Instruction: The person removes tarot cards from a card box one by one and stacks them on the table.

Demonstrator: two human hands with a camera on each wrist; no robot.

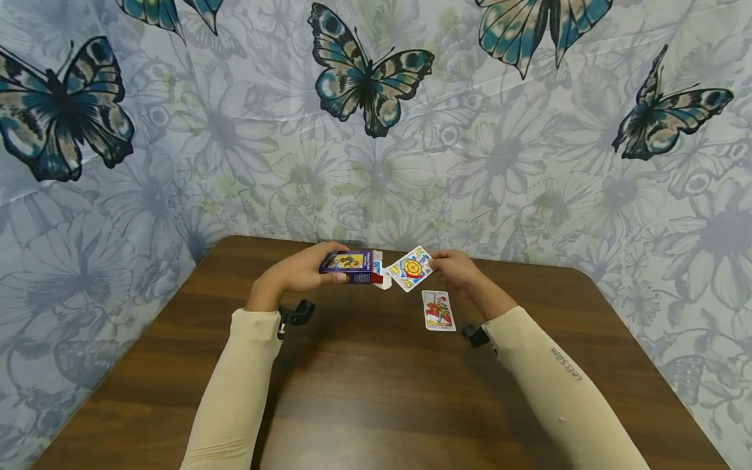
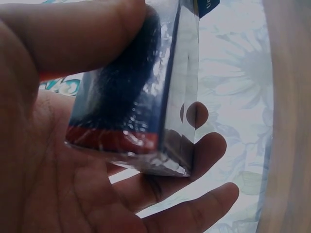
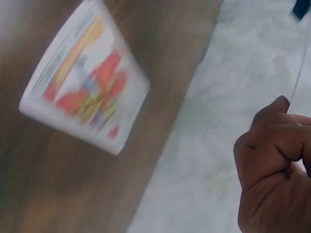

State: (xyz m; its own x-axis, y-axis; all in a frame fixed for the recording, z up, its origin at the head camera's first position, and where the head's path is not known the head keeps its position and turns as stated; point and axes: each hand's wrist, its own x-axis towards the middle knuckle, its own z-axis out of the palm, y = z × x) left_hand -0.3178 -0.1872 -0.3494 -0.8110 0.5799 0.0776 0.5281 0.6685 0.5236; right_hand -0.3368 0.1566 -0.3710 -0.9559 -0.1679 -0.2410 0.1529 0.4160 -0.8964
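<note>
My left hand point(image 1: 301, 268) grips a dark blue card box point(image 1: 348, 264) with a yellow picture, its flap end turned right and the white and red flaps folded out. In the left wrist view the thumb presses one side of the box point(image 2: 121, 97), with fingers behind it. A playing card point(image 1: 412, 268) with a round gold emblem is pinched at its right edge by my right hand point(image 1: 461, 275), its left corner close to the box's flaps. In the right wrist view this card shows only as a thin edge. Another playing card point(image 1: 438, 311) with a red figure lies face up on the table.
The brown wooden table point(image 1: 352, 391) extends toward me from a wall cloth point(image 1: 376, 176) printed with flowers and butterflies. Each wrist carries a small black camera, one on the left point(image 1: 297, 313) and one on the right point(image 1: 474, 335).
</note>
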